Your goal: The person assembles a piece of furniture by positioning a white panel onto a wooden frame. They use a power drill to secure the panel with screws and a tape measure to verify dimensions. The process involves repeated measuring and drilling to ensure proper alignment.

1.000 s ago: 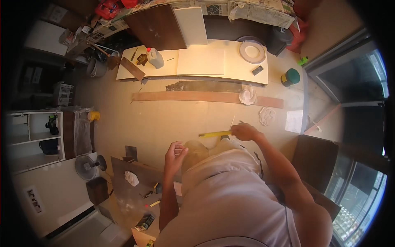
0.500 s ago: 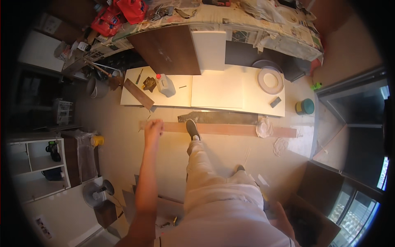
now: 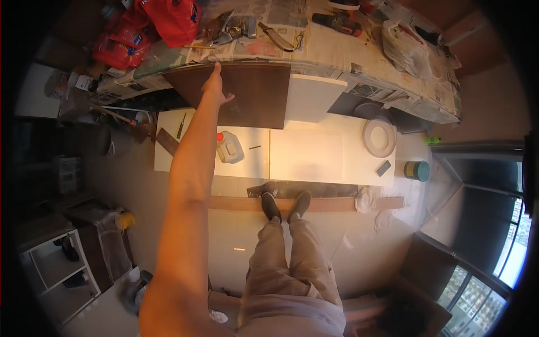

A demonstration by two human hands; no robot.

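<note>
My left arm is stretched far forward, and my left hand (image 3: 214, 89) is over the dark brown panel (image 3: 255, 98) that leans against the covered workbench. Its fingers reach up toward the panel's top edge and its thumb stands apart, with nothing seen in the hand. Whether the fingertips touch the panel I cannot tell. Beside it leans a white panel (image 3: 314, 98). Below them, a cream board (image 3: 303, 154) lies flat, holding a white jug (image 3: 230, 149) with a red cap. My right hand is out of the picture.
The newspaper-covered workbench (image 3: 359, 73) carries red bags (image 3: 168, 22), a curved knife (image 3: 276, 38), a power drill (image 3: 337, 24) and a plastic bag (image 3: 407, 48). A tape roll (image 3: 366, 137) lies on the board. A long wooden strip (image 3: 337, 205) lies by my feet; a green tub (image 3: 416, 170) stands right.
I have stepped closer to the workbench, and both feet are now side by side. My left hand has moved forward from above the floor to the brown panel. My right hand has left the view.
</note>
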